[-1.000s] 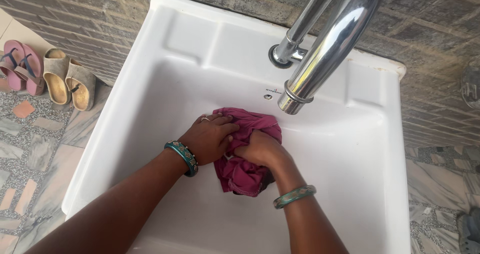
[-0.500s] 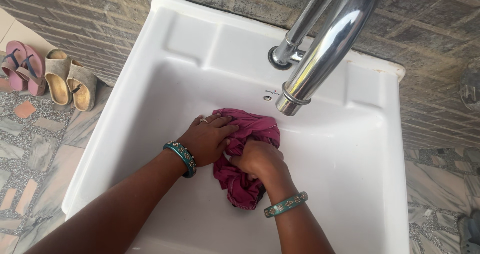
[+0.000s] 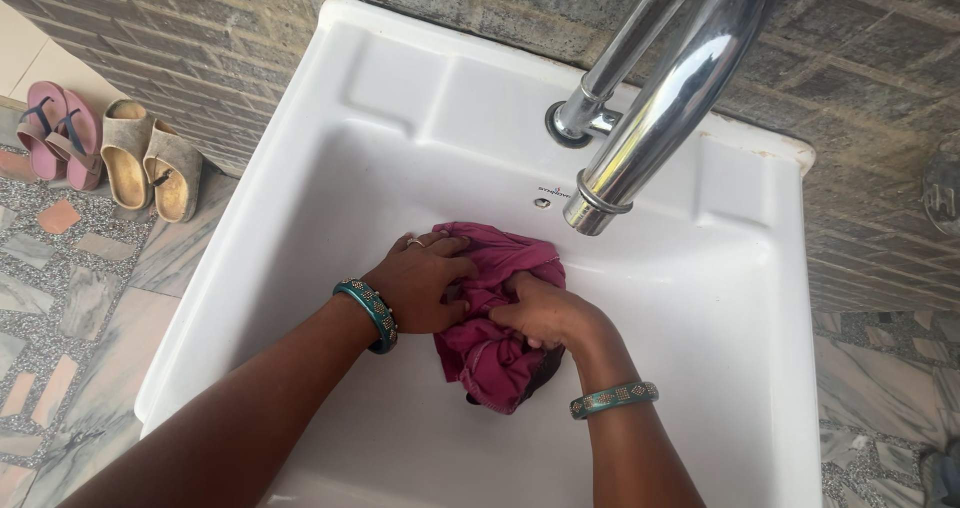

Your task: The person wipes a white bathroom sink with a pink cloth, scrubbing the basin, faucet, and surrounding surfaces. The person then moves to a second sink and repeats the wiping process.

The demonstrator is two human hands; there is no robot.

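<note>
A crumpled magenta cloth (image 3: 495, 353) lies bunched on the bottom of a white rectangular sink (image 3: 700, 298). My left hand (image 3: 425, 283), with a ring and a teal bangle at the wrist, grips the cloth's left side. My right hand (image 3: 545, 313), also with a teal bangle, presses and clutches the cloth's right part, knuckles up. Both hands touch each other over the fabric. A chrome tap spout (image 3: 665, 108) hangs above the cloth; no water runs from it.
A grey brick wall (image 3: 200, 38) stands behind the sink. On the patterned stone floor at the left lie pink sandals (image 3: 60, 133) and tan sandals (image 3: 150, 163). A grey object (image 3: 942, 193) shows at the right edge.
My right hand has slid forward and to the right over the cloth, rubbing it against my left hand. The cloth bunch shifted slightly. My left hand stayed nearly still.
</note>
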